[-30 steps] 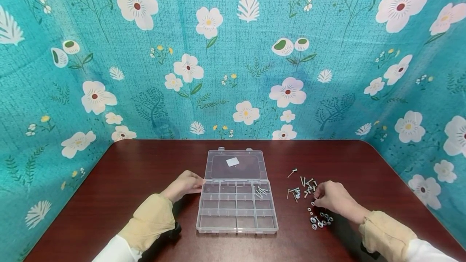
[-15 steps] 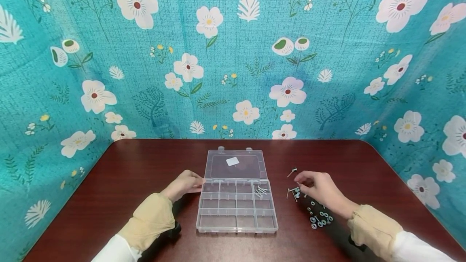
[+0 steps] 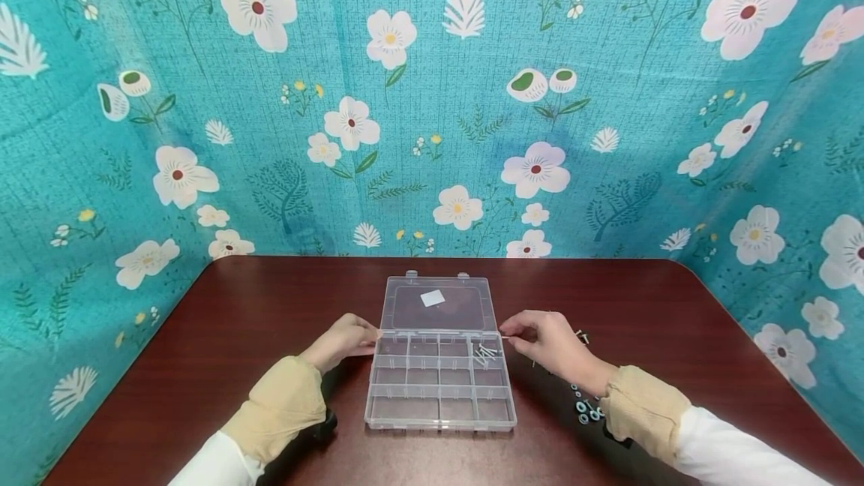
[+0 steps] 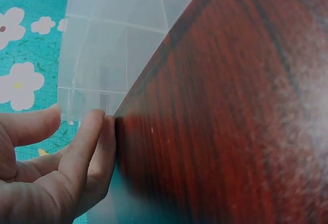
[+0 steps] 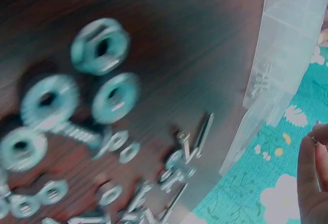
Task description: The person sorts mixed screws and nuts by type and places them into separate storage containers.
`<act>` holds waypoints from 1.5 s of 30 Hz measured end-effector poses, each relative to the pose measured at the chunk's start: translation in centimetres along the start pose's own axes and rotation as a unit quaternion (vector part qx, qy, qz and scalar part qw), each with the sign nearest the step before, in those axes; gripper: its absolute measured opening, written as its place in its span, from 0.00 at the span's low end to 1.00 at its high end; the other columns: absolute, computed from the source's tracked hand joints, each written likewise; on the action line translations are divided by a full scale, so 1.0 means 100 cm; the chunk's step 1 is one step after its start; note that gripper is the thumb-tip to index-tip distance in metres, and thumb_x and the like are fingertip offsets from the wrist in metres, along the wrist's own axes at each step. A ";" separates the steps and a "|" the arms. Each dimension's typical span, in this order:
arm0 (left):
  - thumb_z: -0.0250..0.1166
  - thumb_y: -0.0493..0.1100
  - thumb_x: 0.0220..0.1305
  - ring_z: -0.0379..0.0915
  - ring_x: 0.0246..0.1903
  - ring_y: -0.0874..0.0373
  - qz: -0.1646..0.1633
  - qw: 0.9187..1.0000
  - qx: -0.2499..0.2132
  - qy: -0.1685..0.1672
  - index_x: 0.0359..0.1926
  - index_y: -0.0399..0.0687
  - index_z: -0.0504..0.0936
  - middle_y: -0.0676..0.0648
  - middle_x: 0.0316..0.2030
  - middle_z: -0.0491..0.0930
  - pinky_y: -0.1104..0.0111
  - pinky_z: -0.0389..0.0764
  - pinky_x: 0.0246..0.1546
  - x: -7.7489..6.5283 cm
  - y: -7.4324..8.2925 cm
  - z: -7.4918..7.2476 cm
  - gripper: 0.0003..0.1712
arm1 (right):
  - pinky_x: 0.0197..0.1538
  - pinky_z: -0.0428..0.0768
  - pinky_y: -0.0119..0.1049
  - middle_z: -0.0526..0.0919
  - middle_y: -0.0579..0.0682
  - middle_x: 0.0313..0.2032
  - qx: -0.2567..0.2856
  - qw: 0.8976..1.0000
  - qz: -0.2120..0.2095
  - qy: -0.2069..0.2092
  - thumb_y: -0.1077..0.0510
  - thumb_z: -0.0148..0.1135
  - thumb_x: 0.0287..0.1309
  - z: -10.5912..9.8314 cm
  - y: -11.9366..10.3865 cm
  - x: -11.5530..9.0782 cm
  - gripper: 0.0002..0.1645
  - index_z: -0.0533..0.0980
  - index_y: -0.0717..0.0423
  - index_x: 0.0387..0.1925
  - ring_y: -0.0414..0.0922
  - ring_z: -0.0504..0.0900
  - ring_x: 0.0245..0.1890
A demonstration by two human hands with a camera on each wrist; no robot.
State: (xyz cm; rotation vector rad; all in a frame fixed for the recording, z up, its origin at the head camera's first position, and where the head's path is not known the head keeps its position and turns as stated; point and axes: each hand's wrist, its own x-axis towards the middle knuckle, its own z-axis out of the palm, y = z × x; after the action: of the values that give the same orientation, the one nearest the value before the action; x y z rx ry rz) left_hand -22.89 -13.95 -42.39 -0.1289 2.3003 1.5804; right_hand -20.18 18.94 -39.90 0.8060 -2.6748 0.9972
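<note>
A clear plastic compartment box [image 3: 405,423] stands on the table with its lid [image 3: 405,298] folded back. Several screws [image 3: 485,355] lie in its back right compartment. My left hand [image 3: 344,342] pinches the box's back left corner; in the left wrist view the thumb sits at one edge and the fingertips at the other. At the back right corner, beside the screws' compartment, is my right hand [image 3: 550,340]. Its thumb and forefinger pinch a small metal screw [image 5: 314,140], mostly hidden between the fingertips.
Nuts and washers [image 3: 582,407] lie loose on the dark red table [image 3: 270,291] to the right of the box, partly behind my right forearm. More loose screws [image 5: 179,170] show in the right wrist view. A flowered teal cloth [image 3: 432,96] hangs behind.
My right hand has moved left from the loose hardware to the box's right back corner, carrying the small screw. My left hand stays at its corner.
</note>
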 end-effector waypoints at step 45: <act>0.54 0.28 0.60 0.75 0.33 0.56 0.002 0.999 -0.051 -0.014 0.42 0.17 0.73 0.36 0.36 0.78 0.64 0.82 0.39 0.002 -0.001 -0.002 0.13 | 0.30 0.80 0.30 0.81 0.43 0.26 -0.146 0.983 -0.004 -0.112 0.73 0.66 0.41 -0.048 0.042 -0.010 0.10 0.81 0.56 0.25 0.37 0.76 0.27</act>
State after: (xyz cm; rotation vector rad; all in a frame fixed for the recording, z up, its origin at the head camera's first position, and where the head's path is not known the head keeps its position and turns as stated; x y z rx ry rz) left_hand -23.13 -14.11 -42.47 -0.1254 2.2001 1.6909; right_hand -21.78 25.15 -38.89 0.9094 -2.9057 0.5161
